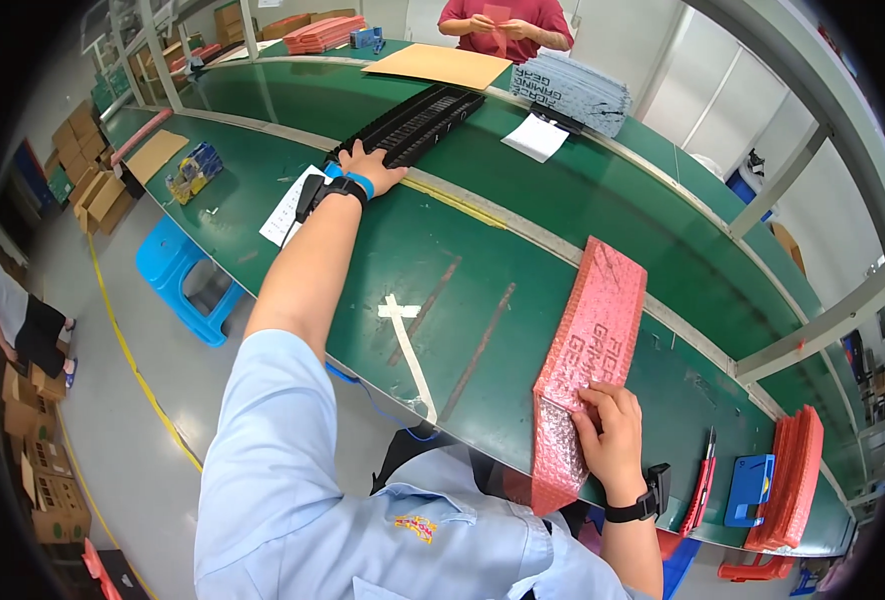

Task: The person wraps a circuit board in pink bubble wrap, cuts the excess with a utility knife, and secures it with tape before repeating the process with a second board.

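Note:
My left hand (371, 172) reaches forward across the green bench, its fingers spread over the near end of long black keyboards (418, 122) lying together. It touches them; how firmly I cannot tell. A blue band and a black strap circle that wrist. My right hand (613, 430) is closed at the near end of a red bubble-wrap bag (603, 300), thumb and fingers at its right edge. The bag lies lengthwise on the bench, its near end showing a silvery inside and hanging over the front edge. Whether anything is inside is hidden.
A red utility knife (701, 490), blue tape dispenser (750, 490) and stacked red bubble bags (791, 480) lie right. White paper (293, 208) and a small blue-yellow box (195, 172) lie left. Across the bench, another person (508, 30) handles red material. A blue stool (178, 275) stands left.

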Demonstrator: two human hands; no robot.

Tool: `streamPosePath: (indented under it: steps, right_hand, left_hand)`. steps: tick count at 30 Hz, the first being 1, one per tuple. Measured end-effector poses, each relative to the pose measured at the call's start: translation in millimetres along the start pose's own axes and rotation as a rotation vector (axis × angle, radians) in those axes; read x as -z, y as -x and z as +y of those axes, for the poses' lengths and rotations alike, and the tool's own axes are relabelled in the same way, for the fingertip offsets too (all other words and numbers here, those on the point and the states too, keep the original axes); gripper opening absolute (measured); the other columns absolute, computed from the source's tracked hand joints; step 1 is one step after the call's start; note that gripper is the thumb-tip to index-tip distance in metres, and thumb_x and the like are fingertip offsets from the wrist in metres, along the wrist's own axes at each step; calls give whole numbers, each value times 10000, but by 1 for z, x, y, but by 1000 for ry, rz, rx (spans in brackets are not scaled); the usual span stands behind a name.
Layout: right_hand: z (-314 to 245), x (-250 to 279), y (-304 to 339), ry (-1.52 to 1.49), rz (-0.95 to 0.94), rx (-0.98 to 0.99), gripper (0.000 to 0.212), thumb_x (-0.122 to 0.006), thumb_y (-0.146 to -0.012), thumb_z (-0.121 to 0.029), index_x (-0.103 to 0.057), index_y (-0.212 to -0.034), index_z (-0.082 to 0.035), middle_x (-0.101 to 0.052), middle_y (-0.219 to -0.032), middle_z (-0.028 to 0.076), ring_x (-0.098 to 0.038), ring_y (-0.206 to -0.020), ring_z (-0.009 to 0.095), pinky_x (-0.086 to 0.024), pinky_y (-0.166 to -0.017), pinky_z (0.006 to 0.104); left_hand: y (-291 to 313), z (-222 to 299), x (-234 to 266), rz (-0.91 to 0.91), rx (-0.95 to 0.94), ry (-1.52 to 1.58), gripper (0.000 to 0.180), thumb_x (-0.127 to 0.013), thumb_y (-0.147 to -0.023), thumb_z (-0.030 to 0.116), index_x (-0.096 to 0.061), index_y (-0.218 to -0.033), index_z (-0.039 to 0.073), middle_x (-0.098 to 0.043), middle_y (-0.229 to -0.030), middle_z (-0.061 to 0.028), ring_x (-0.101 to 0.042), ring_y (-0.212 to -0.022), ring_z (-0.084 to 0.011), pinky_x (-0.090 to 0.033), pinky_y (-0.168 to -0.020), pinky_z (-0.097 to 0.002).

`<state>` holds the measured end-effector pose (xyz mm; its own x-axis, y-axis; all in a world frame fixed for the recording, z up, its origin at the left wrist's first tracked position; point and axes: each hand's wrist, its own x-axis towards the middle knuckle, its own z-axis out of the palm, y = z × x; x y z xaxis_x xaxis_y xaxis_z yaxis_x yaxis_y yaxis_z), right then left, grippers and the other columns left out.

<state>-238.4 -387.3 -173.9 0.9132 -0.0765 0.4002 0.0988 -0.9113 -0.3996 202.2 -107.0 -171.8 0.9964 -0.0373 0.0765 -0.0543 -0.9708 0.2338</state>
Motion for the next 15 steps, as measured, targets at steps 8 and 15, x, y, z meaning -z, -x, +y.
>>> streamPosePath:
  steps: [8, 15]
  right_hand:
    - [-2, 2, -1, -6, -9, -6, 298, -734, -748, -78, -657, -1035, -52, -629, -1084, 123, -576, -1024, 327, -441, -909, 413]
    - [0, 2, -1, -24, -21, -6, 298, -730, -752, -76, -657, -1040, -55, -625, -1095, 121, -573, -1038, 325, -433, -918, 415]
  left_hand:
    - [8, 2, -12, 173, -19, 44, 731, -607, -794, 619, -540, -1383, 191, -343, -1544, -89, -272, -1403, -405, -281, -1124, -526]
    - [10, 5, -10, 157, -30, 31, 684, -602, -819, 575, -561, -1353, 149, -479, -1430, -88, -314, -1369, -395, -321, -1098, -518]
